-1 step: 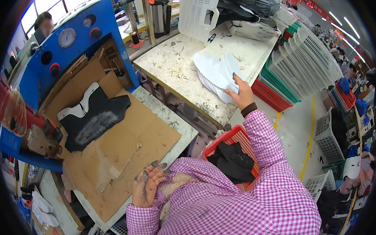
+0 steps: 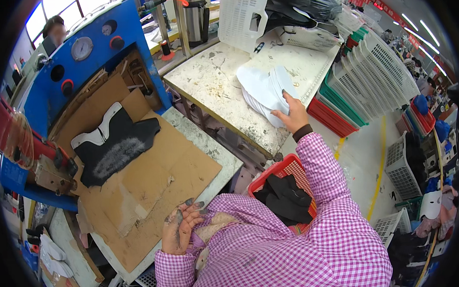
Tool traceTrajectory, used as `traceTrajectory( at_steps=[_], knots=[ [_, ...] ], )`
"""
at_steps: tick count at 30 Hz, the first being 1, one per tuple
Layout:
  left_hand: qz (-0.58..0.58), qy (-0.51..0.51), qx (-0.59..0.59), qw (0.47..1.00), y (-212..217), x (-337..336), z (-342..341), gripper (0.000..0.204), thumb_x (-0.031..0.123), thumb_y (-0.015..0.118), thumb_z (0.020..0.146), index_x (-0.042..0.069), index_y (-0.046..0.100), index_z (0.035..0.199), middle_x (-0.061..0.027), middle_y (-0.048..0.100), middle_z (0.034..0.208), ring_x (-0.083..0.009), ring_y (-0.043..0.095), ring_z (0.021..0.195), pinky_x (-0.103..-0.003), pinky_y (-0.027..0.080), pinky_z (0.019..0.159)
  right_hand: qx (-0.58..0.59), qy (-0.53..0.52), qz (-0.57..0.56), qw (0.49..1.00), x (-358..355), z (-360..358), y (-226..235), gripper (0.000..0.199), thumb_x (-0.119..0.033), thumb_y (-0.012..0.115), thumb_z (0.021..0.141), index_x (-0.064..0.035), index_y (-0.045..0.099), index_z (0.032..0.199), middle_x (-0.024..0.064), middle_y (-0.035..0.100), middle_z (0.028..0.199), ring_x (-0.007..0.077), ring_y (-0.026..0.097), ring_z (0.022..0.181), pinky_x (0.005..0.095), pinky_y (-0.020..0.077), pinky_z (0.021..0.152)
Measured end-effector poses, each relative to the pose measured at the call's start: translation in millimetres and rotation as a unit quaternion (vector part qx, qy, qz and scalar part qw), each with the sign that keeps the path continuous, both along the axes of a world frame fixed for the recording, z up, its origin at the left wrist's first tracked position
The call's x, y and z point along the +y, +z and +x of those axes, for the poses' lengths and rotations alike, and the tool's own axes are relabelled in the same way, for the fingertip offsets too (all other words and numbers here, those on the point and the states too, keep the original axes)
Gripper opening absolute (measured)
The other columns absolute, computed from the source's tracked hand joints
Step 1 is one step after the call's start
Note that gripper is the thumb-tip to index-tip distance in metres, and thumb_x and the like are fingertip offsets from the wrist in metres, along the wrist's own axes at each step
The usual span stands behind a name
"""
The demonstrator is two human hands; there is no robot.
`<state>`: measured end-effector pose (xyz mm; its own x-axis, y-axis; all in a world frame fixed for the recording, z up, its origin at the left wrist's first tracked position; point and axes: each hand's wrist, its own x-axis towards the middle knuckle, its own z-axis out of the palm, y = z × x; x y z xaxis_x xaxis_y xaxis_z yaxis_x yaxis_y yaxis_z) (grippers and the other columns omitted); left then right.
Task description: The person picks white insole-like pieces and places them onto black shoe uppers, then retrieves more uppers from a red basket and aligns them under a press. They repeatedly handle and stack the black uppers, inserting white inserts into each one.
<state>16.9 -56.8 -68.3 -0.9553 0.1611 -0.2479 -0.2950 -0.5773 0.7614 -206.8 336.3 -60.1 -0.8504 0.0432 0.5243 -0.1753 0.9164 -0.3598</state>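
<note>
My right hand (image 2: 291,113) reaches out to a stack of white sole-shaped pieces (image 2: 265,89) on the stained worktable (image 2: 212,88), fingers resting on the top piece. My left hand (image 2: 179,228), smeared dark, rests open against my chest at the edge of the cardboard-covered press bed (image 2: 155,181). A black shoe upper piece with a white trim (image 2: 113,145) lies flat on the cardboard under the blue press machine (image 2: 85,52).
A red basket with black pieces (image 2: 287,192) stands by my right side. Stacked white, green and red baskets (image 2: 369,83) line the right. A white crate (image 2: 243,16) and bags sit at the table's back. Another person (image 2: 53,30) is at the far left.
</note>
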Motion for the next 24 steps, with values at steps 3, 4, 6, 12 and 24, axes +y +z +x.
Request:
traceTrajectory(
  at_steps=[3, 4, 6, 12, 24],
  knots=[
    [-0.006, 0.021, -0.005, 1.000, 1.8, 0.1, -2.1, 0.050, 0.031, 0.056, 0.093, -0.010, 0.048, 0.121, -0.0226, 0.062, 0.108, -0.0284, 0.064, 0.093, -0.036, 0.053, 0.081, -0.061, -0.012, 0.019, 0.998, -3.4, -20.2, -9.9, 0.068, -0.034, 0.079, 0.069, -0.0002, 0.055, 0.122, 0.0147, 0.064, 0.106, 0.0293, 0.057, 0.096, 0.0398, 0.0451, 0.085],
    [-0.008, 0.028, -0.007, 1.000, 3.0, -0.7, -3.3, 0.049, 0.030, 0.056, 0.093, -0.009, 0.048, 0.121, -0.0225, 0.062, 0.108, -0.0284, 0.064, 0.093, -0.037, 0.053, 0.080, -0.082, -0.011, 0.022, 0.996, -5.9, -24.3, -10.2, 0.067, -0.035, 0.079, 0.068, -0.0008, 0.056, 0.121, 0.0139, 0.063, 0.108, 0.0288, 0.056, 0.096, 0.0396, 0.0447, 0.086],
    [-0.010, 0.042, -0.012, 0.999, 5.4, -2.5, -4.9, 0.047, 0.028, 0.057, 0.093, -0.009, 0.049, 0.120, -0.0223, 0.062, 0.106, -0.0282, 0.064, 0.091, -0.037, 0.053, 0.079, -0.018, -0.006, 0.046, 0.999, -10.5, -24.5, -6.9, 0.060, -0.029, 0.080, 0.066, -0.0031, 0.060, 0.116, 0.0105, 0.063, 0.107, 0.0278, 0.055, 0.097, 0.0371, 0.0449, 0.085],
    [-0.051, 0.115, -0.019, 0.992, 10.3, -8.6, -14.9, 0.040, 0.022, 0.054, 0.095, -0.006, 0.045, 0.122, -0.0206, 0.059, 0.110, -0.0263, 0.061, 0.095, -0.038, 0.053, 0.078, 0.105, 0.124, -0.031, 0.986, -42.3, 19.4, 21.7, 0.052, -0.009, 0.077, 0.069, -0.0010, 0.059, 0.117, 0.0122, 0.063, 0.101, 0.0266, 0.063, 0.082, 0.0310, 0.0514, 0.067],
    [-0.057, 0.359, 0.111, 0.925, 27.8, -86.1, -2.3, 0.018, 0.012, 0.050, 0.095, -0.001, 0.058, 0.105, -0.0091, 0.065, 0.094, -0.0175, 0.063, 0.079, -0.031, 0.053, 0.066, -0.302, 0.486, -0.337, 0.748, -223.9, 112.5, 41.7, 0.040, 0.000, 0.074, 0.075, 0.0030, 0.063, 0.113, 0.0113, 0.065, 0.098, 0.0134, 0.063, 0.078, 0.0226, 0.0517, 0.062]
  ],
)
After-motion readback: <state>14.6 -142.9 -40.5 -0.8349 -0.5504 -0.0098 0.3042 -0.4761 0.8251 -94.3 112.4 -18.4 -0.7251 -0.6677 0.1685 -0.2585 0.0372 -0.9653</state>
